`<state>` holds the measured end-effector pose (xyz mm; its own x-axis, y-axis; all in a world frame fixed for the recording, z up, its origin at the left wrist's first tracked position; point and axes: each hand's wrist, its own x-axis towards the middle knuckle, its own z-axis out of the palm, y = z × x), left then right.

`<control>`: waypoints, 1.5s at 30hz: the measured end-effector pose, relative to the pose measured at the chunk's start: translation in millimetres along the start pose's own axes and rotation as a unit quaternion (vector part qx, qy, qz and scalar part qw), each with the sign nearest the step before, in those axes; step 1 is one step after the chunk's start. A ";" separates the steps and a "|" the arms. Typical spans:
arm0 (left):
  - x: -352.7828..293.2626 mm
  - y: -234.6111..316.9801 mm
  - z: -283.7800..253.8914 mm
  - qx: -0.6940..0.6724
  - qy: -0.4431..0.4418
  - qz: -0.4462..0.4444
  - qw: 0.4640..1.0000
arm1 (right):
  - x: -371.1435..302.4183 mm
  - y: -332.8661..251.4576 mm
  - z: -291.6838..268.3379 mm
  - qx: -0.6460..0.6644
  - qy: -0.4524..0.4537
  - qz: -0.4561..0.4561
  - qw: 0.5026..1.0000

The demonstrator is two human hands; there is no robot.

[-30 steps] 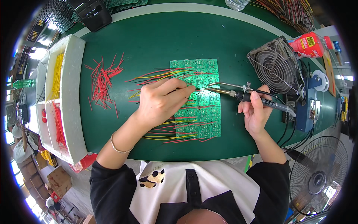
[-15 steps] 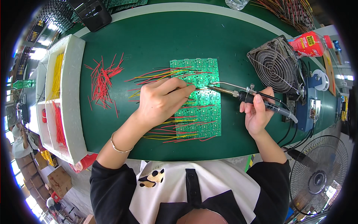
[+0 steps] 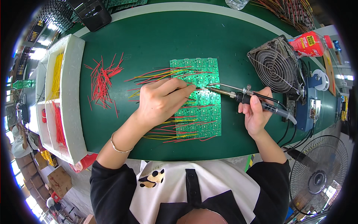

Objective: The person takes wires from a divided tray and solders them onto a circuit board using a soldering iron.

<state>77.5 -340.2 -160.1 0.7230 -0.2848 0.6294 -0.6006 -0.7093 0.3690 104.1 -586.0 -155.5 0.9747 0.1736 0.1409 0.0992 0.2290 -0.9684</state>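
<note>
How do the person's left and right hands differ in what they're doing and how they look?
The left hand reaches over the circuit board, while the right hand is off to its right. The left hand's fingertips are pinched, what's between them too small to tell; the right hand holds a soldering iron. The left wrist wears a bracelet; the right shows none. Both are ungloved.

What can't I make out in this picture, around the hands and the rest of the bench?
- Head view: parts of the wires and circuit board under the left hand, which covers them.
- Head view: whether the soldering iron touches the board; its tip is too small.
- Head view: the clear container's top, cut off by the upper edge.
</note>
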 end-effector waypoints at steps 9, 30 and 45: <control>1.4 0.6 -0.3 0.032 0.011 0.028 0.999 | -1.8 -1.7 0.2 -0.010 -0.027 -0.020 0.999; 1.5 0.8 -0.2 0.019 0.012 0.021 1.000 | 1.3 -1.6 -2.2 -0.005 0.007 -0.037 0.999; 21.8 -5.8 -78.8 0.011 0.004 -0.081 0.997 | 3.9 -9.0 -9.2 0.069 0.068 -0.010 0.995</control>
<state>69.7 -291.5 -94.7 0.8070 -0.1607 0.5683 -0.4687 -0.7598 0.4507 108.9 -596.2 -148.1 0.9919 0.0383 0.1213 0.0994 0.3618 -0.9270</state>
